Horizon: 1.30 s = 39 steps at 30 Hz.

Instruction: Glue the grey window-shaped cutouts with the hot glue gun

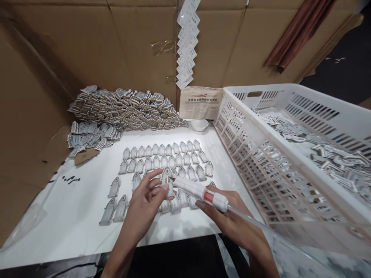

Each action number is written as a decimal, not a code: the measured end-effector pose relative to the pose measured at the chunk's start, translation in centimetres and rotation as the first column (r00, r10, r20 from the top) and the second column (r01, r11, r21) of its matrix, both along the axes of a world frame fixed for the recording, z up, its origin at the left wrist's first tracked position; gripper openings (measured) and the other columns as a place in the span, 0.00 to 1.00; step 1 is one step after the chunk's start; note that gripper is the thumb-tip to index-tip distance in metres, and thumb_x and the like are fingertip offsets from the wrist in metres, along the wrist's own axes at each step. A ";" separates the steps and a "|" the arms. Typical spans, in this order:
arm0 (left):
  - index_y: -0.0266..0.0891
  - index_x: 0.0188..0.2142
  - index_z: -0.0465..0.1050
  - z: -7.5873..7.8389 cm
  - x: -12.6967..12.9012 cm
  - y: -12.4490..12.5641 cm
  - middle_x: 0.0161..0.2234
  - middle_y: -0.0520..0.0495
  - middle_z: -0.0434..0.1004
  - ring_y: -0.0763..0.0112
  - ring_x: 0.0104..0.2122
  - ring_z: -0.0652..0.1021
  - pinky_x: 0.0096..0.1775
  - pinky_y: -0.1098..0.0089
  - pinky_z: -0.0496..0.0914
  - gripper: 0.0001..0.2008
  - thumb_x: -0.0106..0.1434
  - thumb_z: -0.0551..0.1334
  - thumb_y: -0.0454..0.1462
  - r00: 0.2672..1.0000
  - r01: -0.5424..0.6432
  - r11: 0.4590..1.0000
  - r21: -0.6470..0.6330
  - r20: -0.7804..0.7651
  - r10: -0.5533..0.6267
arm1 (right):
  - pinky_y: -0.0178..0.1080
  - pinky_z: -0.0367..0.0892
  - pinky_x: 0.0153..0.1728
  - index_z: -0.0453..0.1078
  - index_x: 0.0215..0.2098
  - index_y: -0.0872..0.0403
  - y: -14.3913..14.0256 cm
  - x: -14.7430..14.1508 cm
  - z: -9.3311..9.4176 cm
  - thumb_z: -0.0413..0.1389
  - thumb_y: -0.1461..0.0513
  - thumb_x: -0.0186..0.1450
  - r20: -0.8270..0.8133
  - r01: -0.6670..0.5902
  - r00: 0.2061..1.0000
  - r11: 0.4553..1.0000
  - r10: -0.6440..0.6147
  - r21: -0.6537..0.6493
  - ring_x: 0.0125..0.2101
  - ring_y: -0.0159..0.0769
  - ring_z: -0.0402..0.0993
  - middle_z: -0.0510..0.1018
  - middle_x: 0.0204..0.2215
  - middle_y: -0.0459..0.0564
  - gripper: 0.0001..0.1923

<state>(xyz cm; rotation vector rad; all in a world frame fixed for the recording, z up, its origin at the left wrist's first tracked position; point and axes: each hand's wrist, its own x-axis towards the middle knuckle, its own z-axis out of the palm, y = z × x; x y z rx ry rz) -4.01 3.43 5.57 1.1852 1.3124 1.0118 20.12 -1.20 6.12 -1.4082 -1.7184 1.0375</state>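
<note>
Held in the left hand (146, 200) a small grey arch-shaped piece (168, 181), fingers (153, 175) pinched around its edges, just above the tabletop (84, 208). Gripped in the right hand (232, 220) a white pen-like applicator (203, 193) with an orange band, fingers curled tight about its barrel, tip touching the held piece. Trailed a clear tube (261, 226) from the applicator's rear. Lay in rows on the tabletop, under and beyond both hands, more grey pieces (162, 154). Stood at right a white slotted basket (261, 154), filled with loose pieces. Sat stacked at the back left a long pile of pieces (124, 108), near a small white bowl (199, 124).
</note>
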 end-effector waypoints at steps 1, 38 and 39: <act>0.45 0.59 0.74 0.0 0.0 -0.1 0.40 0.51 0.74 0.62 0.39 0.85 0.43 0.57 0.87 0.29 0.63 0.74 0.52 1.000 -0.001 1.000 0.001 0.003 0.001 | 0.36 0.57 0.29 0.66 0.31 0.49 0.0 -0.1 0.0 0.55 0.48 0.78 -0.004 -0.006 1.000 1.000 0.006 0.008 0.25 0.32 0.65 0.69 0.25 0.40 0.21; 0.44 0.53 0.78 0.0 -1.4 0.2 0.38 0.51 0.77 0.63 0.43 0.85 0.40 0.67 0.86 0.24 0.61 0.77 0.49 0.992 -0.102 0.993 -0.057 0.071 0.106 | 0.37 0.54 0.29 0.65 0.32 0.48 0.0 -0.7 -0.4 0.53 0.46 0.80 0.137 -0.161 0.978 0.987 0.159 0.003 0.24 0.31 0.67 0.70 0.24 0.39 0.22; 0.44 0.52 0.78 0.1 -1.4 0.2 0.37 0.52 0.77 0.64 0.42 0.85 0.40 0.68 0.85 0.24 0.61 0.77 0.48 0.991 -0.098 0.993 -0.059 0.081 0.103 | 0.37 0.54 0.29 0.64 0.32 0.48 0.0 -0.8 -0.4 0.53 0.46 0.80 0.137 -0.163 0.977 0.987 0.161 0.001 0.24 0.31 0.67 0.70 0.24 0.39 0.22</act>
